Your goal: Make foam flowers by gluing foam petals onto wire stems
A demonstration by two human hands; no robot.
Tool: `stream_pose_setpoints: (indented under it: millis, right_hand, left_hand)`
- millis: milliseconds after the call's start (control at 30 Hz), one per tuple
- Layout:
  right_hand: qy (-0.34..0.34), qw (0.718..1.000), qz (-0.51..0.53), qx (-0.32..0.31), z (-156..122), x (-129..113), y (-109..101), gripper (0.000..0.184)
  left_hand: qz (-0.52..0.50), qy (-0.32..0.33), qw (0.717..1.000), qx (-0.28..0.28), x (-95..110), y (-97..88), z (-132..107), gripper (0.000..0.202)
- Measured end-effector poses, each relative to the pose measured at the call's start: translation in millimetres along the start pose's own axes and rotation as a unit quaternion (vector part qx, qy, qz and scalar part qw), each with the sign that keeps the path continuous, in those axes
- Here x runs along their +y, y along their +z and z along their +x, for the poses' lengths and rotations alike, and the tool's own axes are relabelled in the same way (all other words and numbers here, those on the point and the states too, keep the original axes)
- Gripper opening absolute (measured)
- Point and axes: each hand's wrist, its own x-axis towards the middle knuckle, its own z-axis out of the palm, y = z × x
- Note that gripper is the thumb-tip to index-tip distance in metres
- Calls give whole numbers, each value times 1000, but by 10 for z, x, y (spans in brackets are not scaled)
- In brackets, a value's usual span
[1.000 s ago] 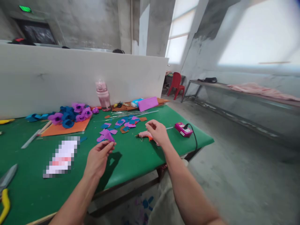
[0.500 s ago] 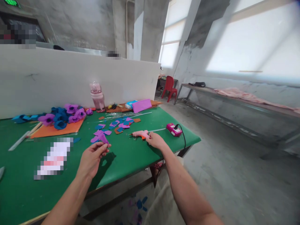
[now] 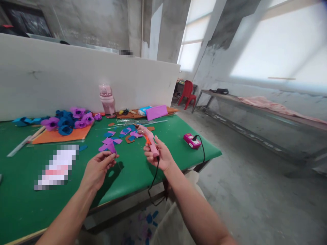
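Observation:
My left hand [image 3: 98, 168] pinches a small purple foam petal [image 3: 111, 147] above the green table [image 3: 133, 170]. My right hand [image 3: 159, 154] is wrapped round the handle of a pink glue gun [image 3: 149, 139], lifted off the table with its nozzle pointing up and left. The gun's black cord [image 3: 153, 180] hangs down over the table's front edge. Loose purple, blue and brown foam pieces [image 3: 122, 134] lie just beyond both hands.
Finished purple and blue foam flowers [image 3: 70, 120] sit on an orange sheet [image 3: 58, 136] at the left. A pink bottle [image 3: 107, 98] stands by the white partition [image 3: 76, 78]. A pink power strip [image 3: 192, 141] lies near the table's right edge. A blurred white item [image 3: 57, 166] lies left.
My right hand reached the glue gun lying on the table, closed on it and lifted it toward the petal. My left hand kept holding the purple petal.

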Motion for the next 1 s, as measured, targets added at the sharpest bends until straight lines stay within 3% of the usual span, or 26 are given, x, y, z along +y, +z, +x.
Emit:
stream_pose_setpoints:
  millis: [100,200,367,667,867,1000]
  right_hand:
    - [-24,999,-34,-10,-7,67,68,32]
    - [-98,984,-151,13,-12,107,103,33]
    - [-140,909,-389,55,-54,109,120,33]
    - [-160,774,-609,67,-114,183,198,33]
    - [-131,803,-575,83,-105,211,256,34]
    - [-136,792,-588,92,-92,220,241,32]
  left_hand:
    - [4,1,1000,-4,-3,10,-27,29]
    - [13,2,1000,0,-5,23,-49,29]
    - [20,-4,999,33,-25,21,-33,32]
    - [5,-9,1000,21,-110,-5,9,32]
    - [0,-18,1000,18,-89,4,-15,30]
    - [-4,-21,1000,14,-63,20,-30,30]
